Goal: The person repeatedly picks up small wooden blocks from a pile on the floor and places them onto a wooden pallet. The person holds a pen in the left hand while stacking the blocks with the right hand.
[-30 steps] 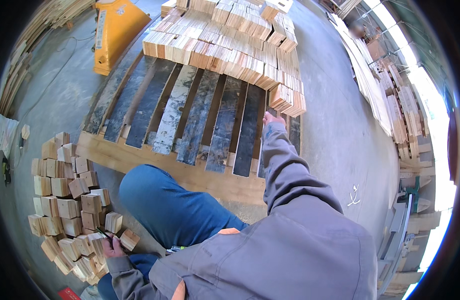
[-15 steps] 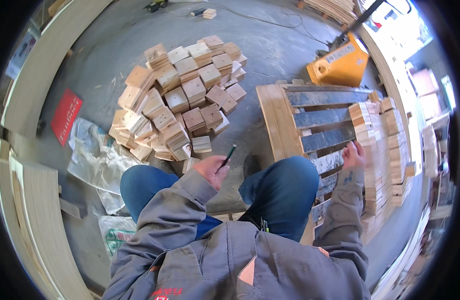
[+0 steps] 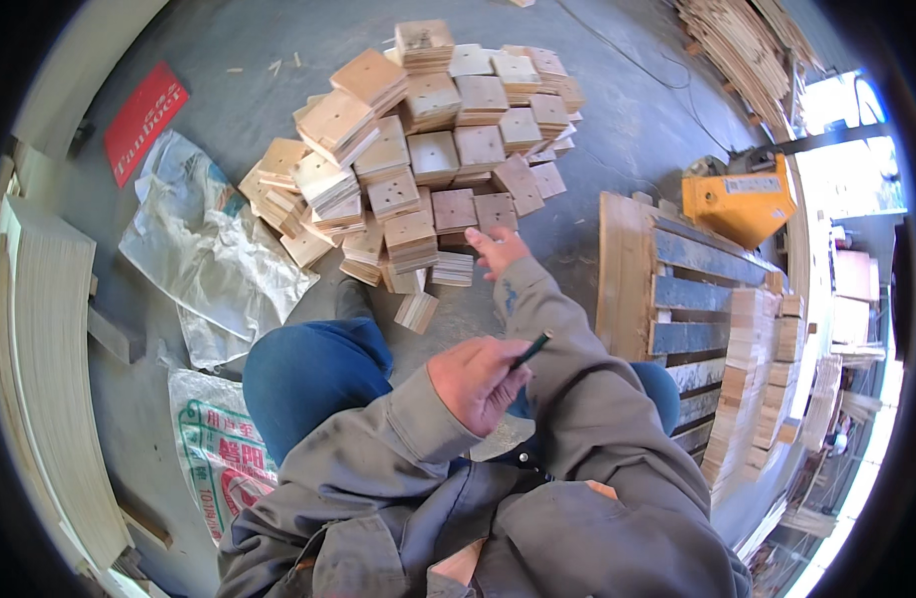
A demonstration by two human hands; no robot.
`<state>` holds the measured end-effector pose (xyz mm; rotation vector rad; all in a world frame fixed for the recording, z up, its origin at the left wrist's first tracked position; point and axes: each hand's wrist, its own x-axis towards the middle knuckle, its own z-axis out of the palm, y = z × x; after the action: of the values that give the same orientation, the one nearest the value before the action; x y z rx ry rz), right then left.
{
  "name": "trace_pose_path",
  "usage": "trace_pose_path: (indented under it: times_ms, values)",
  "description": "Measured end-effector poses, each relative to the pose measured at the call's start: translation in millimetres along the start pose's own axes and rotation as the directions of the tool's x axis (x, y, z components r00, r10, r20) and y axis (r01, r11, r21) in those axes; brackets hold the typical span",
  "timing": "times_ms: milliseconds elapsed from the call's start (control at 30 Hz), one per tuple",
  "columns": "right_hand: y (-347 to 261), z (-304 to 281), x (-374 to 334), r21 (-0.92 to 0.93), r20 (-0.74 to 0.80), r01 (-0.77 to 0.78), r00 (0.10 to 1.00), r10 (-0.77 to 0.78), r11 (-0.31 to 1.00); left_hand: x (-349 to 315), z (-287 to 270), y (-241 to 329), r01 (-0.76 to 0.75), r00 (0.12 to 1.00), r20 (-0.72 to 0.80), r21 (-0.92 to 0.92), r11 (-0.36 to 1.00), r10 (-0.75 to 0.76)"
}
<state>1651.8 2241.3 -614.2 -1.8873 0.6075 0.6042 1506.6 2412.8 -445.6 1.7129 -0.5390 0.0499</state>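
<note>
In my left hand (image 3: 475, 387), closed in front of my body, is a thin dark green pencil (image 3: 531, 349) pointing up and to the right. Stretched forward past it, my right hand (image 3: 496, 251) is open, its fingers at the near right edge of a heap of wooden blocks (image 3: 433, 154). Just beyond the fingertips lies a square plywood block (image 3: 495, 211); whether they touch it I cannot tell. Many of the heaped blocks look layered and have small dark holes or dots on their top faces. A striped block (image 3: 416, 312) lies near my left foot.
Right of me stands a slatted pallet (image 3: 627, 269) with stacked wood pieces (image 3: 742, 384) on it. Behind it is a yellow pallet jack (image 3: 742, 204). Crumpled plastic sheeting (image 3: 204, 249), a printed sack (image 3: 214, 439) and a red sign (image 3: 147, 122) lie left. Tall board stacks (image 3: 54, 369) line the left side.
My right hand has moved from the stacked wood on the pallet over to the block heap. My left hand, still gripping the pencil, has shifted slightly right and nearer. The view has turned.
</note>
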Motion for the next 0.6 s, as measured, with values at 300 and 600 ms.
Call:
trace_pose_path:
  times_ms: [300, 600]
  values:
    - [18.8, 82.9, 54.4, 0.144, 0.176, -0.320, 0.939, 0.294, 0.936, 3.8, -12.4, -5.9, -0.016, 0.996, -0.094, -0.106, 0.994, 0.006]
    - [34.2, 27.4, 32.6, 0.403, 0.173, -0.187, 0.977, 0.127, 0.896, 1.3, -5.2, 0.1, 0.021, 0.998, -0.066, -0.068, 0.997, -0.026]
